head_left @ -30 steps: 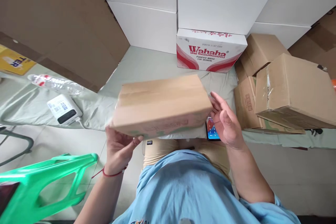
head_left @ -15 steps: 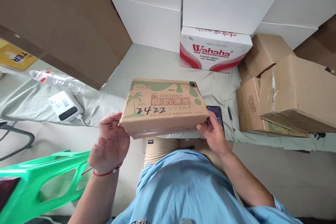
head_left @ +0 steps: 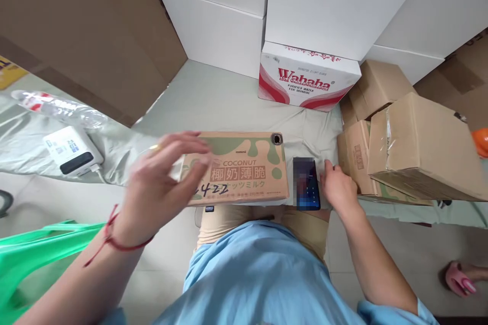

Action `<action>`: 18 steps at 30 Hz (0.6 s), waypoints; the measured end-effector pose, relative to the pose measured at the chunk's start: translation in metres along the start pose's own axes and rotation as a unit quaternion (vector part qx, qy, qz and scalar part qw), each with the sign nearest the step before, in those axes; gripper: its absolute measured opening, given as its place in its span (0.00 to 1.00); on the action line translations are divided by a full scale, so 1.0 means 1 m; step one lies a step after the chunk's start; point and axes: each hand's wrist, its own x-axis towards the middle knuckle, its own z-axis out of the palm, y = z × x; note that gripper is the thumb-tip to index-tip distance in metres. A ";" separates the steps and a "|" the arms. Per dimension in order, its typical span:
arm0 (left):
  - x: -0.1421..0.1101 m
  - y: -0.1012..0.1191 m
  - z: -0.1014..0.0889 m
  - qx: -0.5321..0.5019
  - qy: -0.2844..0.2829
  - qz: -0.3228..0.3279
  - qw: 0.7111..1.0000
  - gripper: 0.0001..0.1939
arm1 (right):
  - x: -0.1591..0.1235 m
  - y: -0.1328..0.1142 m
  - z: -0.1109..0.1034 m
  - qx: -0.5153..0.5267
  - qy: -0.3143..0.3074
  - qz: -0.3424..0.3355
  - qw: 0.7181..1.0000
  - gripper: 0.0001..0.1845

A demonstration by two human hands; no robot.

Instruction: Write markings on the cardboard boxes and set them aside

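A cardboard box printed "COCONUT" (head_left: 244, 170), with handwritten digits on top, lies flat at the cloth's front edge. My left hand (head_left: 162, 183) is over its left end, slightly blurred, with the thumb apart from the fingers and nothing held; it hides part of the printing. To the right of the box is a dark phone (head_left: 307, 183) with its screen lit. My right hand (head_left: 340, 186) is down on the cloth just right of the phone, fingers curled over the spot where a pen lay. The pen is hidden, so its grip on it cannot be made out.
A Wahaha water carton (head_left: 307, 81) stands at the back. Stacked brown boxes (head_left: 430, 147) are on the right, a large brown carton (head_left: 87, 35) on the left. A plastic bottle (head_left: 61, 109), a white power bank (head_left: 72, 150) and a green stool (head_left: 46, 244) are left.
The coconut box has been lowered onto the cloth and both hands have let go. My left hand rose above its left end; my right hand moved right, past the phone, onto the pen's spot.
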 end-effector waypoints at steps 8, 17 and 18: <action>0.093 -0.032 0.113 0.315 -0.268 0.064 0.908 0.09 | 0.015 -0.005 0.023 0.037 0.028 0.015 0.999 0.33; 0.105 -0.051 0.117 0.403 -0.366 -0.032 0.838 0.20 | -0.006 0.024 0.007 0.804 0.129 -0.003 0.580 0.19; 0.107 -0.052 0.115 0.389 -0.370 -0.019 0.843 0.19 | -0.006 0.017 0.000 0.836 0.116 -0.018 0.535 0.19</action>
